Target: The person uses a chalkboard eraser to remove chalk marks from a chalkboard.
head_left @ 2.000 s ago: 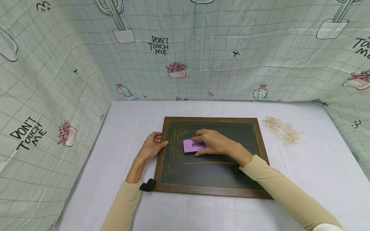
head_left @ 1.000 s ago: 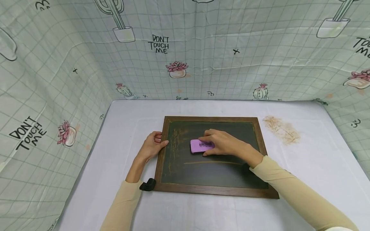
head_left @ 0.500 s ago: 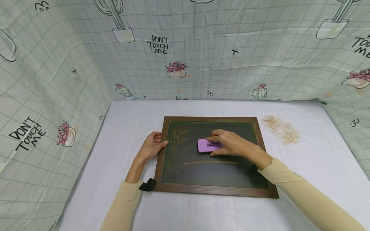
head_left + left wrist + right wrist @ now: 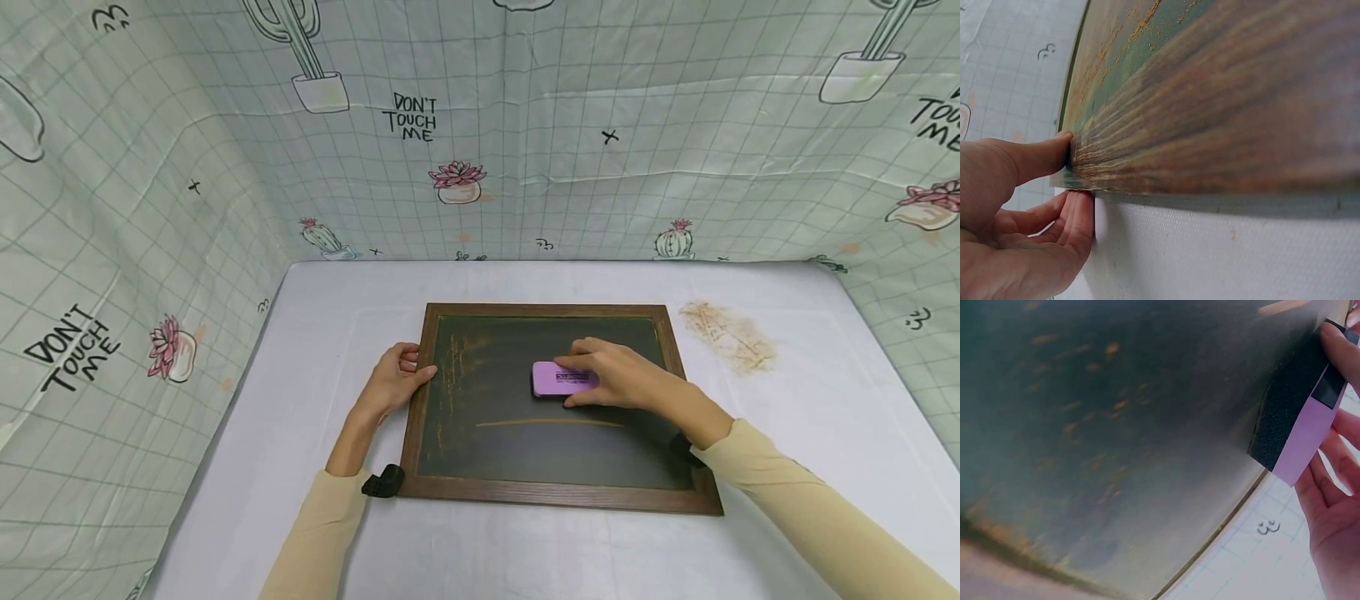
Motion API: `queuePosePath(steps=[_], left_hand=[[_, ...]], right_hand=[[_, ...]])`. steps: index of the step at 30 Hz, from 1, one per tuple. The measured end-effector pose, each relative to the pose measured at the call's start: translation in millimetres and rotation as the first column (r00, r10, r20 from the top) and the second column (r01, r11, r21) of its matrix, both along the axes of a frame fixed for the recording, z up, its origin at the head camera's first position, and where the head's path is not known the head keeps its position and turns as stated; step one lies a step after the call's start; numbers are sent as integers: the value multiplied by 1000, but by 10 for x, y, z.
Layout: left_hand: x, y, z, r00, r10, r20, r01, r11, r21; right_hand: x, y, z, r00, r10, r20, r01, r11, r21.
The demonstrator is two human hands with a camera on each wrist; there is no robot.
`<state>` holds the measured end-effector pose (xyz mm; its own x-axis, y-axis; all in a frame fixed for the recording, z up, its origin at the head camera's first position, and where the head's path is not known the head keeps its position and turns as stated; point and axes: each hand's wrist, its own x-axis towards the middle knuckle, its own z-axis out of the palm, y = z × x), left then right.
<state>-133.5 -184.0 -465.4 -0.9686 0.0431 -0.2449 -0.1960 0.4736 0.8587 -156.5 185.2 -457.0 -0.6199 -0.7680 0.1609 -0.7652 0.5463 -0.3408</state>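
A dark chalkboard [image 4: 525,450] in a brown wooden frame [image 4: 555,498] lies flat on the white table. My right hand [image 4: 622,379] grips a pink eraser [image 4: 555,379] and presses its black felt pad [image 4: 1285,419] onto the board's upper middle. An orange chalk line [image 4: 551,422] runs across the board just below the eraser, and orange smears [image 4: 453,375] mark the left part. My left hand [image 4: 393,379] holds the frame's left edge [image 4: 1147,156], thumb [image 4: 1035,156] on top and fingers [image 4: 1075,219] curled under it.
The white table [image 4: 315,350] is closed in by a cactus-print cloth [image 4: 525,150] at the back and both sides. An orange chalk smudge [image 4: 731,337] stains the table right of the board. A small black device [image 4: 384,482] sits at my left wrist.
My right hand has slid the pink eraser steadily to the right across the board's upper part. The left hand and the board have stayed put.
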Motion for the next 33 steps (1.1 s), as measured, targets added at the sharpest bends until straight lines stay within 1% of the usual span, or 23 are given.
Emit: queuePosePath(steps=[14,22,26,33], left_hand=[[19,4,14,1000,3,0,-3,1000,-7],[25,2,14,1000,-6,-9,6,1000,4],[26,6,17,1000,-7,-13,7,1000,6],[16,6,16,1000,-1,-12,0,1000,-9]], right_hand=[[89,260,-10,998,-66,-15,66,998,-10],[134,404,-32,996,-69,-48,67,997,-49],[160,477,-39,997,-70,-45,66,995,-76],[218,580,-50,994,-93,-50,88,991,-97]])
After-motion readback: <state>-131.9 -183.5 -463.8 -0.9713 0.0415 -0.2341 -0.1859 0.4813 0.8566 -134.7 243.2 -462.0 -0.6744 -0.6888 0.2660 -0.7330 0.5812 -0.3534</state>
